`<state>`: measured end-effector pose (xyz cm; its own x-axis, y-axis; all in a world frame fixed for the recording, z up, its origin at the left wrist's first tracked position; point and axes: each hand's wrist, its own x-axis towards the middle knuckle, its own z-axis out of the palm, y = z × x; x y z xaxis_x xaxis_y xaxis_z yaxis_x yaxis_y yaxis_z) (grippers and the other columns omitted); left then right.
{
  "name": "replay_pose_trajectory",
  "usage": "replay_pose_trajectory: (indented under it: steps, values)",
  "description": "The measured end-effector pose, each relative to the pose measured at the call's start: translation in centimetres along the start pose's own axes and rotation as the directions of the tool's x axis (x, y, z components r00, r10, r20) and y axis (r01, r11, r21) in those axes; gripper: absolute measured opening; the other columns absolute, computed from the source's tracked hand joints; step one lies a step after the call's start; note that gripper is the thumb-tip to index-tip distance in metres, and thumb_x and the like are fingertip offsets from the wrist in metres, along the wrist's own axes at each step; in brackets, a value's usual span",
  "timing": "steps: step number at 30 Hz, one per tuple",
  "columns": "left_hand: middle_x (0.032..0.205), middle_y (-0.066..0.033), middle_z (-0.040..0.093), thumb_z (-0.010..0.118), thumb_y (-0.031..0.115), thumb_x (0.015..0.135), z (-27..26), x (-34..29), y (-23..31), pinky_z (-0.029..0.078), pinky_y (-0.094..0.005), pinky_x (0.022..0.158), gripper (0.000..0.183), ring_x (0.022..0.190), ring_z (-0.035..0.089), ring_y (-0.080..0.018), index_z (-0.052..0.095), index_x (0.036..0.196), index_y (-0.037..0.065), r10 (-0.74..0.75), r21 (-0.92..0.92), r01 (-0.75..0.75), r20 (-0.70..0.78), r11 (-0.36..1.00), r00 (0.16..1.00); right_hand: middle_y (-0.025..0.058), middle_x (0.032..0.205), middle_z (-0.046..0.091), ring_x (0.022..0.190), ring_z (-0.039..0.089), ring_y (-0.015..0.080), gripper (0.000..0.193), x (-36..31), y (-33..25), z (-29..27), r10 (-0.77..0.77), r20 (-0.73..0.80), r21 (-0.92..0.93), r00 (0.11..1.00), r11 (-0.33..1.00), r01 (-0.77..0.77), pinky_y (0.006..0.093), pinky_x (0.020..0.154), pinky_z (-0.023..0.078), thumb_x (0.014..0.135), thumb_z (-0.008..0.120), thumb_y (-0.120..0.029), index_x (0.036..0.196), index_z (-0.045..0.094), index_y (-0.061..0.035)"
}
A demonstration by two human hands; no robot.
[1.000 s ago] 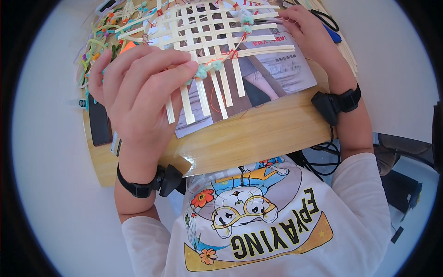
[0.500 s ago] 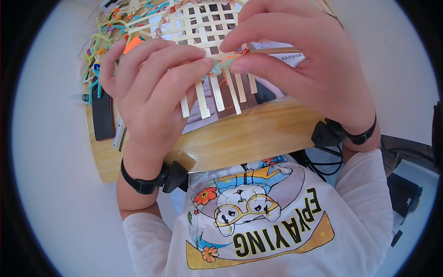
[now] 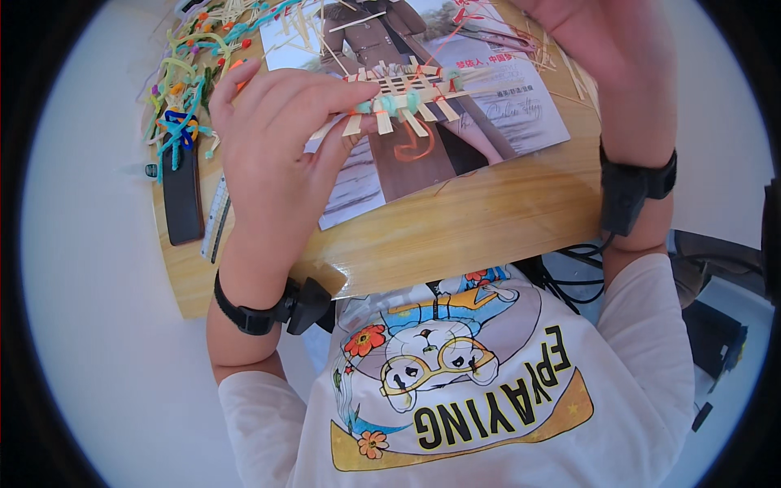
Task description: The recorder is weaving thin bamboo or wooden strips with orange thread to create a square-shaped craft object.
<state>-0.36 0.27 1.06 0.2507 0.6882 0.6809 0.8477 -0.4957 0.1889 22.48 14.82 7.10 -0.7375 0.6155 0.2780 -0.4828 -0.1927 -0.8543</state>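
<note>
A small woven lattice of pale bamboo strips (image 3: 403,84) is pinched at its left end between the thumb and fingers of my left hand (image 3: 272,138). It is tilted, so I see it nearly edge-on, with loose strip ends pointing toward me. Light green fuzzy yarn (image 3: 390,104) and orange-red thread run along its near edge. A loop of orange-red ribbon (image 3: 415,150) dangles below. My right hand (image 3: 606,41) is up at the top right, away from the weave. Its fingers are cut off by the picture's upper edge, so what it holds, if anything, is hidden.
Beneath the weave lies a magazine (image 3: 521,134) on the wooden table (image 3: 455,215). Loose bamboo slivers (image 3: 297,32) are strewn over its top. At the left are tangled coloured pipe cleaners (image 3: 191,61), a dark flat case (image 3: 181,199) and a ruler (image 3: 215,218).
My right hand has let go of the weave and moved up and to the right. My left hand keeps hold; the weave has tipped from facing me to nearly edge-on, uncovering the magazine.
</note>
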Motion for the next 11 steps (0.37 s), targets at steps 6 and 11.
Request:
replay_pose_trajectory:
  steps: [6,11]
  values:
    - [0.089,0.0003,0.068,0.077,0.005,0.072,-0.4,0.0,0.0,0.035,-0.0386,0.102,0.024,0.083,0.06,-0.0151,0.07,0.095,0.012,-0.063,-0.052,0.065,0.049,0.997,0.997,-0.0037,0.063,0.046,0.052,0.042,0.007,0.017,-1.5,-3.4,-2.8,-0.171,-0.065,-0.148,0.983,0.976,0.16,0.021,0.054,0.047,0.102,0.044,-0.02,0.106,0.052,-0.0053]
    - [0.09,-0.0006,0.068,0.078,0.008,0.073,-0.7,-0.2,-0.5,0.035,-0.0386,0.102,0.024,0.08,0.06,-0.0147,0.07,0.095,0.012,-0.076,-0.057,0.077,0.026,0.995,0.997,-0.006,0.065,0.043,0.048,0.036,0.0053,0.022,-2.7,-5.6,-4.1,-0.464,-0.208,-0.921,0.861,0.388,-0.013,0.0191,0.045,0.038,0.096,0.057,-0.026,0.109,0.052,-0.0092]
